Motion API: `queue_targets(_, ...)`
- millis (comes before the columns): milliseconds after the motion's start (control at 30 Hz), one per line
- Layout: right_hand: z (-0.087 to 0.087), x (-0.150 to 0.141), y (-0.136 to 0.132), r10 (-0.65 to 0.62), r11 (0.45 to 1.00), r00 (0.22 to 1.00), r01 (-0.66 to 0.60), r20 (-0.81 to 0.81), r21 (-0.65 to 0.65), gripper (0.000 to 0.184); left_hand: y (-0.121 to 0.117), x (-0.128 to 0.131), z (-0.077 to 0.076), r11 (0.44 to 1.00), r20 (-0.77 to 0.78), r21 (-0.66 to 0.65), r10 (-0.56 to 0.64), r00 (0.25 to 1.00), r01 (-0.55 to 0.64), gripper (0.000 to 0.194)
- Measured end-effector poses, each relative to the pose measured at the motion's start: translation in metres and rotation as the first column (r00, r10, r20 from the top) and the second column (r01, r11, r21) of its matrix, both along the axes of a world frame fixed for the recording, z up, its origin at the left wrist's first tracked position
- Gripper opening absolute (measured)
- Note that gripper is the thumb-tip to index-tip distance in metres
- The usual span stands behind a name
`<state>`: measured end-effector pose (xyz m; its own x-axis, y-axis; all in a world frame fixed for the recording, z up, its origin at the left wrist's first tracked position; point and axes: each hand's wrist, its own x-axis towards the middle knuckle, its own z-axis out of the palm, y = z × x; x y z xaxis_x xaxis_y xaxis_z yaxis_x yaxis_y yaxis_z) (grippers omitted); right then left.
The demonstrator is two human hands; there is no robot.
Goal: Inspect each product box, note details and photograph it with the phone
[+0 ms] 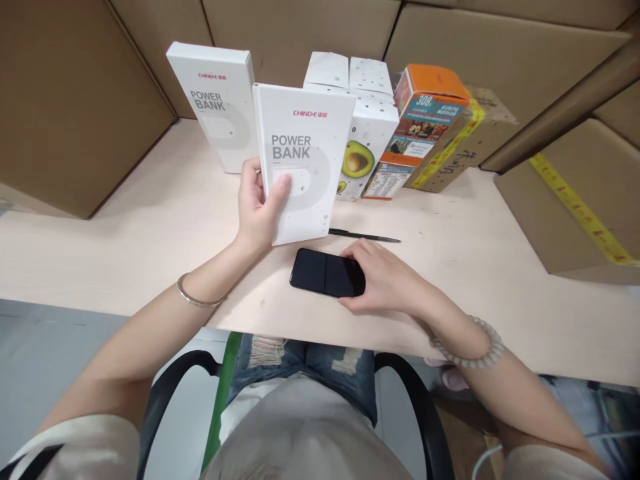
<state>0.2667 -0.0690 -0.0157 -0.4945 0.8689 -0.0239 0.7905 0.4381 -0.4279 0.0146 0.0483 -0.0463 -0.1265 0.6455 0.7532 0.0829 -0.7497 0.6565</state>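
My left hand (260,203) holds a white power bank box (306,213) upright by its left edge, thumb across the front. Its printed face, with grey and red lettering, is turned toward me. On the table, a black smartphone (320,272) lies flat with its screen dark. My right hand (383,277) grips the phone's right end between thumb and fingers. A dark pen (370,235) lies just behind the phone, its left end hidden by the box. Behind my left hand stands a second power bank box (220,113).
At the back stand white boxes with avocado pictures (370,127), an orange and blue carton (423,127) and a small taped cardboard box (465,143). Large cardboard boxes line the left (75,100), the rear (300,30) and the right (575,200). The pale table's (150,267) front edge is near my lap.
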Motion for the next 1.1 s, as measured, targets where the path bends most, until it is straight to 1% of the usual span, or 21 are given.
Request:
queue_targets(100, 0.002, 0.005, -0.001, 0.043, 0.993, 0.999, -0.041, -0.019, 0.107, 0.056, 0.003, -0.001, -0.002, 1.0, 0.01, 0.022, -0.003, 1.0, 0.003, 0.042)
queue_targets(200, 0.005, 0.011, -0.003, 0.095, 0.954, 0.994, -0.075, -0.055, 0.29, 0.06, 0.005, -0.001, -0.004, 0.998, 0.009, 0.054, -0.016, 1.0, 0.015, 0.039)
queue_targets(267, 0.006, 0.015, -0.003, 0.116, 0.908, 0.986, -0.055, -0.122, 0.416, 0.067, 0.005, 0.0, -0.006, 0.997, -0.003, 0.073, -0.031, 1.0, 0.031, 0.037)
queue_targets(333, 0.006, 0.016, -0.004, 0.16, 0.846, 0.961, -0.017, -0.225, 0.533, 0.074, 0.004, 0.001, -0.007, 0.995, -0.029, 0.089, -0.044, 0.999, 0.046, 0.035)
queue_targets(433, 0.004, 0.015, -0.004, 0.225, 0.745, 0.905, 0.079, -0.361, 0.663, 0.08, 0.0, 0.001, -0.008, 0.995, -0.075, 0.087, -0.048, 0.996, 0.055, 0.038)
queue_targets(467, 0.003, 0.015, -0.004, 0.224, 0.72, 0.895, 0.114, -0.385, 0.685, 0.081, -0.001, 0.002, -0.009, 0.995, -0.087, 0.076, -0.052, 0.995, 0.058, 0.04)
queue_targets(500, 0.002, 0.014, -0.005, 0.203, 0.71, 0.895, 0.145, -0.398, 0.689, 0.082, -0.003, 0.002, -0.009, 0.996, -0.095, 0.06, -0.057, 0.994, 0.063, 0.041)
queue_targets(533, 0.002, 0.014, -0.006, 0.165, 0.714, 0.901, 0.171, -0.4, 0.679, 0.083, -0.004, 0.002, -0.008, 0.997, -0.099, 0.04, -0.064, 0.993, 0.068, 0.043)
queue_targets(633, 0.004, 0.014, -0.009, 0.056, 0.751, 0.915, 0.225, -0.399, 0.621, 0.081, -0.008, 0.002, -0.008, 0.996, -0.096, -0.028, -0.084, 0.992, 0.082, 0.045)
queue_targets(667, 0.004, 0.014, -0.01, 0.049, 0.749, 0.912, 0.236, -0.408, 0.619, 0.081, -0.009, 0.003, -0.007, 0.995, -0.093, -0.049, -0.087, 0.992, 0.083, 0.046)
queue_targets(767, 0.004, 0.014, -0.008, 0.075, 0.709, 0.906, 0.245, -0.416, 0.661, 0.084, -0.01, 0.004, -0.007, 0.993, -0.089, -0.093, -0.085, 0.992, 0.076, 0.051)
queue_targets(867, 0.001, 0.013, -0.006, 0.104, 0.682, 0.911, 0.226, -0.399, 0.695, 0.083, -0.009, 0.004, -0.007, 0.994, -0.105, -0.084, -0.081, 0.991, 0.072, 0.051)
queue_targets(933, 0.001, 0.012, -0.006, 0.091, 0.69, 0.92, 0.218, -0.382, 0.69, 0.085, -0.009, 0.003, -0.008, 0.995, -0.124, -0.062, -0.083, 0.989, 0.076, 0.049)
queue_targets(1000, 0.0, 0.011, -0.007, 0.032, 0.708, 0.939, 0.221, -0.343, 0.671, 0.089, -0.009, 0.003, -0.009, 0.996, -0.142, -0.044, -0.083, 0.986, 0.077, 0.047)
queue_targets(1100, 0.001, 0.01, -0.009, 0.021, 0.701, 0.94, 0.229, -0.341, 0.675, 0.089, -0.01, 0.002, -0.009, 0.996, -0.167, -0.033, -0.082, 0.983, 0.078, 0.045)
